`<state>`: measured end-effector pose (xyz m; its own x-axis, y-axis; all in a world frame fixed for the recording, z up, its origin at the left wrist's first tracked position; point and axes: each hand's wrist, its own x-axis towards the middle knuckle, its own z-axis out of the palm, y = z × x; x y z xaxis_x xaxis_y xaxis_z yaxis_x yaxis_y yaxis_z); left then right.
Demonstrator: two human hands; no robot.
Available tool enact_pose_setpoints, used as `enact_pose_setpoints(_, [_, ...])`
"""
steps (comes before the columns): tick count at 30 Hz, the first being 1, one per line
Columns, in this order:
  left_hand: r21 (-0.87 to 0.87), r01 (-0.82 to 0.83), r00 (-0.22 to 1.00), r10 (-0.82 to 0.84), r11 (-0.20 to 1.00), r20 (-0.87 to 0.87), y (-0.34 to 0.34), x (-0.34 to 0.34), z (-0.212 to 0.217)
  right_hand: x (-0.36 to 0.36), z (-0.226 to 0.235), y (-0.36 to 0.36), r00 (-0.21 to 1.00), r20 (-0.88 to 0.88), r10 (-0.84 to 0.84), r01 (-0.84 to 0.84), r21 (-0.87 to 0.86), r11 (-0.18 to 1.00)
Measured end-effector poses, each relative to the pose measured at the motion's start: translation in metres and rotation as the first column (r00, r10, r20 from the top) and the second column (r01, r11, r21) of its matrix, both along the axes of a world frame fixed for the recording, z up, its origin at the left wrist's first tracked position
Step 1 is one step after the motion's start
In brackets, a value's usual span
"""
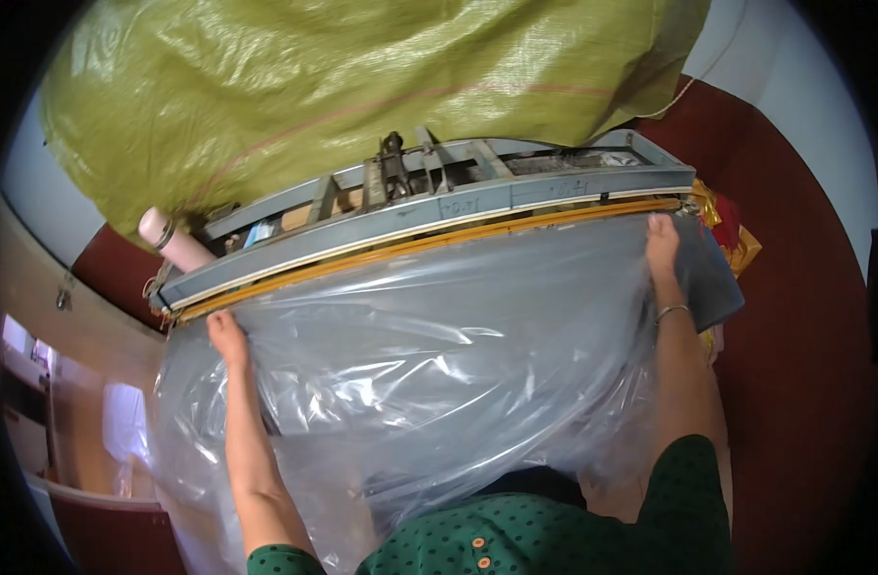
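A wide sheet of clear plastic film lies spread over a flat grey tabletop and hangs toward my body in shiny folds. My left hand is closed on the film's far left part, close to an orange-yellow strip. At the far right, my right hand grips the film with fingers curled, just below the strip's right end. The film is drawn out between both hands. Along the far side of the strip runs a long grey metal frame; some of its fittings are too small to make out.
A pink bottle stands by the frame's left end. Behind hangs a large yellow-green woven sheet. Gold and red wrapping sits at the right end. The floor is dark red; a pale wooden panel is at left.
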<state>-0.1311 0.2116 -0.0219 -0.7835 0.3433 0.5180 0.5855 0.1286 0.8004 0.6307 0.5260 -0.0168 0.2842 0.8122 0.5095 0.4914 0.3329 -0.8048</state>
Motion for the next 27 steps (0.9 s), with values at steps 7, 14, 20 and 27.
enact_pose_setpoints(7, [0.067,0.039,0.996,-0.044,0.997,0.071,0.027,-0.019,-0.002,-0.017,0.004,0.025,0.999,-0.025,-0.047,0.049,0.072,0.996])
enact_pose_setpoints(14, [0.066,-0.049,0.999,0.049,0.997,0.001,0.017,-0.023,0.001,-0.032,0.006,0.033,0.984,-0.049,-0.171,0.174,0.071,0.982])
enact_pose_setpoints(20, [0.063,-0.174,0.976,0.164,0.983,0.143,0.032,0.007,0.019,-0.002,0.002,0.032,0.989,-0.043,-0.143,0.149,0.266,0.952])
enact_pose_setpoints(27, [0.135,-0.066,0.986,0.043,0.989,0.162,0.02,0.002,0.016,-0.011,0.019,0.026,0.951,-0.228,-0.209,0.198,-0.072,0.978])
